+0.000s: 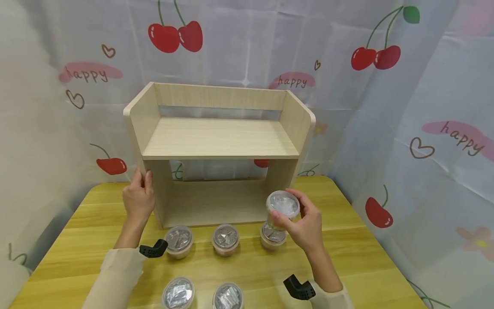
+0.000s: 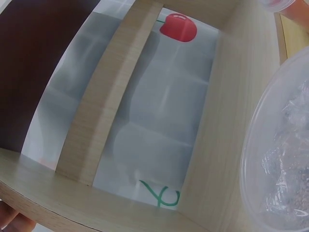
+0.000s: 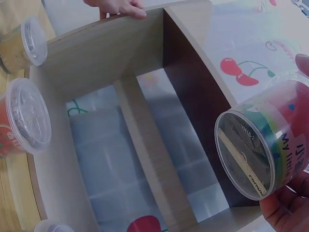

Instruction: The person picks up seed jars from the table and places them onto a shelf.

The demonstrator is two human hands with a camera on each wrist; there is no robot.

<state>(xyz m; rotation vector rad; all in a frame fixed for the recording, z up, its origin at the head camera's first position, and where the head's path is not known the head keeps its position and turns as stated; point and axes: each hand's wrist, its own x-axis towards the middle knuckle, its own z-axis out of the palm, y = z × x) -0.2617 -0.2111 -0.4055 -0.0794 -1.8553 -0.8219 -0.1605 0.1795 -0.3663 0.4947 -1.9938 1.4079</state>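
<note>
A pale wooden two-tier shelf (image 1: 220,157) stands on the table. My left hand (image 1: 139,197) grips the edge of its left side panel, and its fingertips (image 2: 17,223) show outside that panel in the left wrist view. My right hand (image 1: 308,221) holds a round clear plastic tub (image 1: 283,204) between thumb and fingers, in front of the shelf's lower right side. The tub's lid faces up, and a colourful printed label wraps its wall in the right wrist view. Below it, a similar lidded tub (image 1: 273,238) sits on the table, partly covered by the held one.
Two more lidded tubs, one on the left (image 1: 179,241) and one in the middle (image 1: 225,239), stand along the shelf's front. Closer to me are another left tub (image 1: 178,293) and middle tub (image 1: 228,296). A cherry-print curtain (image 1: 239,51) hangs behind the yellow wooden table (image 1: 347,257).
</note>
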